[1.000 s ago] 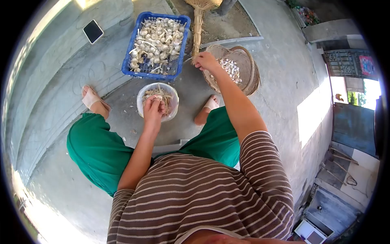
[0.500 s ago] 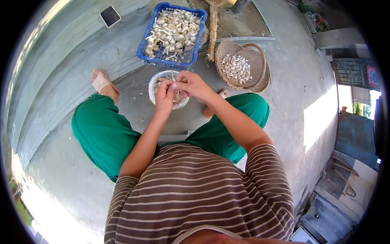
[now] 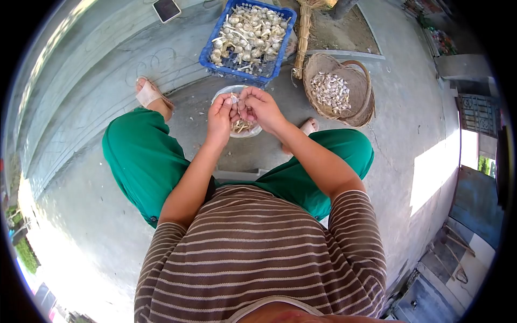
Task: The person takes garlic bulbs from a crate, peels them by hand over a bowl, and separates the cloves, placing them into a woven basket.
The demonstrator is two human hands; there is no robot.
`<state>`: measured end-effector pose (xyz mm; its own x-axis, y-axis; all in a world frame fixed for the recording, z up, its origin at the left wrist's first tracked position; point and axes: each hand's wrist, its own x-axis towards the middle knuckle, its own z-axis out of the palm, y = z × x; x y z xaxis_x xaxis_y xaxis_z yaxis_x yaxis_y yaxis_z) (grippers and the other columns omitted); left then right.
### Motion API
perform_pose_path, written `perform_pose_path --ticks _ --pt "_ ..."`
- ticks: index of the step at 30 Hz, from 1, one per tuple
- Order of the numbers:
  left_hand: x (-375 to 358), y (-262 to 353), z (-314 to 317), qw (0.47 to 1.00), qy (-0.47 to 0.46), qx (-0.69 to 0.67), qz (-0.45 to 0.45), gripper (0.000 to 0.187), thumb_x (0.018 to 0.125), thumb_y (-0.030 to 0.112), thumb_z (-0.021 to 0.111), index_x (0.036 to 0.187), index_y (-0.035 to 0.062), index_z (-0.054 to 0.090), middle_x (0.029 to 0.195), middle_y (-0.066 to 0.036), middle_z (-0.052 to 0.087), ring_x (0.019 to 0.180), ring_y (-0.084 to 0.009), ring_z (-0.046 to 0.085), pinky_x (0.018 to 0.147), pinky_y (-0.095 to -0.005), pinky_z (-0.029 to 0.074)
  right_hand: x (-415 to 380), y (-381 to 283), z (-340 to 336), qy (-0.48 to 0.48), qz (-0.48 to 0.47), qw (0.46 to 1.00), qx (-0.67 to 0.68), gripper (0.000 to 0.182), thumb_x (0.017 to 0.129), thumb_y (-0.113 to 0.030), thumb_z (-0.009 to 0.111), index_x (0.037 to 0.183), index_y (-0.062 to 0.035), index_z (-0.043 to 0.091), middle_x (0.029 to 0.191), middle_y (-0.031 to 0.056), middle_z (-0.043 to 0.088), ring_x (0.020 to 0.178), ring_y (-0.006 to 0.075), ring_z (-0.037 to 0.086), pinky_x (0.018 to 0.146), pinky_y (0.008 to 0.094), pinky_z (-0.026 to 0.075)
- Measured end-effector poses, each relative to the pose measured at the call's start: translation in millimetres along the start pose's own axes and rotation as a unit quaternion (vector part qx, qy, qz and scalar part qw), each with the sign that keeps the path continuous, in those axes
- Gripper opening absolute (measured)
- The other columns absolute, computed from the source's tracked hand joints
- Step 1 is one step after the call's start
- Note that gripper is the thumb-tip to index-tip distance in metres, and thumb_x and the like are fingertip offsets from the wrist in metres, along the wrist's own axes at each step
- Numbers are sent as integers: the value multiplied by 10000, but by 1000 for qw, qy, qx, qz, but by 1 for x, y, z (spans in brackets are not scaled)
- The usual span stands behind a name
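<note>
Both of my hands are close together above a white bowl (image 3: 251, 132) that holds dry garlic stalks and peelings. My left hand (image 3: 219, 117) is closed, pinching a small pale piece of garlic (image 3: 234, 99) between thumb and fingertips. Right beside it, my right hand (image 3: 263, 109) has its fingers curled into a pinch, and what they hold is too small to make out. Beyond the bowl stands a blue plastic crate (image 3: 278, 60) of whole garlic bulbs (image 3: 253, 33). A wicker basket (image 3: 362, 100) to the right holds loose garlic cloves (image 3: 330, 91).
A straw broom (image 3: 302, 40) lies between the crate and the basket. On the curved step at upper left is a dark-screened phone or tablet (image 3: 166, 9). My sandalled feet (image 3: 152, 96) flank the bowl on the concrete floor (image 3: 398, 129).
The view has shifted, so the crate, bowl and basket appear farther right and higher. My fingers have changed position; the upright stalk between them no longer shows, and a pale garlic piece does.
</note>
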<state>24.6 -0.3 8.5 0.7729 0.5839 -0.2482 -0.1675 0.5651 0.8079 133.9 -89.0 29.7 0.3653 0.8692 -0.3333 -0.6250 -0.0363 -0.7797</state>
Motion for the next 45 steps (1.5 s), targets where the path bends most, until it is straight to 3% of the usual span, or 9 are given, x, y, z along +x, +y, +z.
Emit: perform_pose_path --ticks 18,25,27,29,32,36,40,44,45 --pt "-8 -4 -3 998 -20 -4 -64 96 907 108 524 826 62 503 687 -16 527 544 -59 426 455 -192 328 -4 21 -21 -32 27 999 -26 160 873 -157 602 958 -68 501 780 14 556 668 77 530 542 187 416" --pt "-4 -21 -13 997 26 10 -73 107 905 110 524 809 67 507 680 -6 522 553 -56 436 470 -203 350 10 5 -113 345 -104 906 220 62 867 -25 496 914 14 503 823 111 530 717 219 559 671 313 516" --pt "0 -29 -18 996 27 56 -71 54 896 95 525 879 54 557 764 -15 556 626 -66 482 515 -203 400 10 -20 -146 435 -216 831 272 307 915 -87 449 1131 108 353 1022 201 452 908 295 533 904 412 509" --pt "1 -28 -13 992 57 84 -74 74 888 87 524 931 52 573 831 -18 568 687 -77 502 563 -208 426 10 -33 -189 468 -280 757 359 405 942 -135 401 1238 104 265 1135 229 403 1008 336 512 910 423 507" --pt "-1 -25 -10 985 81 127 -81 146 886 92 519 1011 56 586 959 -15 572 820 -89 526 669 -230 449 8 -30 -202 476 -279 760 342 576 938 -174 414 1371 60 113 1289 225 254 1104 315 456 945 397 487" --pt "-2 -24 -6 986 76 107 -103 178 890 112 512 1049 66 574 1021 -6 564 888 -95 531 724 -252 445 34 -20 -163 398 -212 886 104 361 909 -95 453 1226 58 375 1044 165 547 856 233 605 706 296 532" --pt "-1 -23 -2 983 79 101 -133 189 892 111 505 1066 69 567 1007 -9 566 890 -101 537 727 -252 443 76 -20 -119 265 -155 946 -104 168 892 -74 502 1025 16 554 864 81 617 769 161 612 645 252 495" --pt "0 -25 -1 984 75 67 -148 182 893 95 502 1061 59 562 959 -16 579 849 -101 546 702 -243 443 138 -15 -102 205 -91 930 -289 229 862 -70 534 1085 -20 554 853 86 622 756 168 609 668 269 493" --pt "1 -28 -1 985 79 52 -144 184 892 85 504 1065 48 553 929 -19 588 815 -95 547 679 -236 442 156 -10 -103 181 -120 868 -446 262 851 -79 531 1111 -66 564 908 106 618 785 186 614 688 296 500"
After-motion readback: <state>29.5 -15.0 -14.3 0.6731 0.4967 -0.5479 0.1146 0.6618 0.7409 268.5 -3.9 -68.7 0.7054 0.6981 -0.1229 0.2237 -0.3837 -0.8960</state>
